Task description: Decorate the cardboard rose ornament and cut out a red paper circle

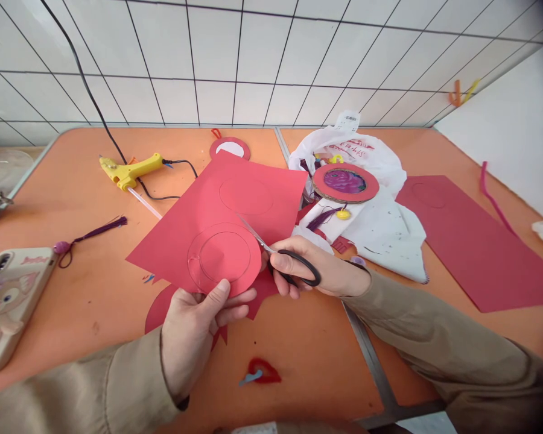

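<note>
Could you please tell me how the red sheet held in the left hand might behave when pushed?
The red sheet probably has some stiffness, spreading nearly flat beyond the grip of the left hand at its near edge. It looks thin, so it is likely light. It may flex most near the curved cut beside the scissors.

The red sheet point(228, 212) sits mid-scene on my feed, one corner pointing left, with two nested circles drawn on its near part and a fainter one farther back. I see the near piece's right side cut to a curve; there the black-handled scissors point(265, 246) point far left.
</note>
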Tool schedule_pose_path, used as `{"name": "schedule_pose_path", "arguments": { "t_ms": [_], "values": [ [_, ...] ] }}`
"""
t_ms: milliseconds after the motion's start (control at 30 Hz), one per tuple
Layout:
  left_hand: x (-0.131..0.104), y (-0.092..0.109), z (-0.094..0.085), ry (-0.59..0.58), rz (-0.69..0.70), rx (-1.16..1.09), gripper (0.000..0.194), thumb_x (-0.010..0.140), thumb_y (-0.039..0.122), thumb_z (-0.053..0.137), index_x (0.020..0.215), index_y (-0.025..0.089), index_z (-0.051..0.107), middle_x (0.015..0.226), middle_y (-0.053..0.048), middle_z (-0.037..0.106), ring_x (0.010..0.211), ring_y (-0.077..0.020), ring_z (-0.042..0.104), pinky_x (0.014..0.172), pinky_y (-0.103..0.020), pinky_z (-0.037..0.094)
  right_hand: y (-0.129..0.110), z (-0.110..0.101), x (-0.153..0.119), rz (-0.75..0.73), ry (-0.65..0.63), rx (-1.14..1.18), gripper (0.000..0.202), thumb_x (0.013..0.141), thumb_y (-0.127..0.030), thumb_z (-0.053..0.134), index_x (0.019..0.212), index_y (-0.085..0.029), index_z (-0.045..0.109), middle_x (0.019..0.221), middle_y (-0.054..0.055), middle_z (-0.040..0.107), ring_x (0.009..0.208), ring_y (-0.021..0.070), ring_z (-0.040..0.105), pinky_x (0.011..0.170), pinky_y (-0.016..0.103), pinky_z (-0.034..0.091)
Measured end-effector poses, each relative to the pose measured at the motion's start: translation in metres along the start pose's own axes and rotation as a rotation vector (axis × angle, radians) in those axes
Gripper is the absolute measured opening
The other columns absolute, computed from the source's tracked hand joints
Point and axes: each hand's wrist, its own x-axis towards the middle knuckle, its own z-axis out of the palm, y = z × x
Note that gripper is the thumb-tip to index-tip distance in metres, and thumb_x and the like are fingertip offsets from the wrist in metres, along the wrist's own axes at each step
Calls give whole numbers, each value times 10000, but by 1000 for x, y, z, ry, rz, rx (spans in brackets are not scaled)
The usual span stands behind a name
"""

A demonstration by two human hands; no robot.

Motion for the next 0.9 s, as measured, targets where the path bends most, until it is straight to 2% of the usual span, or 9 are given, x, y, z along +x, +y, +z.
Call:
{"name": "schedule_pose_path", "arguments": {
  "t_ms": [300, 900],
  "values": [
    [0, -1, -1, -1, -7, 3, 359, 528, 286, 923, 770, 85, 748, 761, -75, 783, 710, -234, 762, 543, -202, 625, -1, -1, 0, -16, -11, -31, 537, 773, -675, 612, 637, -166, 505, 556, 11, 619, 418, 81, 537, 372, 180, 267],
    [0, 0, -1, 4, -10, -13, 328, 524, 265, 922, 743, 85, 757, 713, -62, 775, 692, -234, 761, 524, -196, 623, -3, 0, 0, 20, 7, -10, 526, 737, -674, 636, 669, -169, 505, 526, 2, 613, 387, 73, 505, 347, 165, 246]
  ]
}}
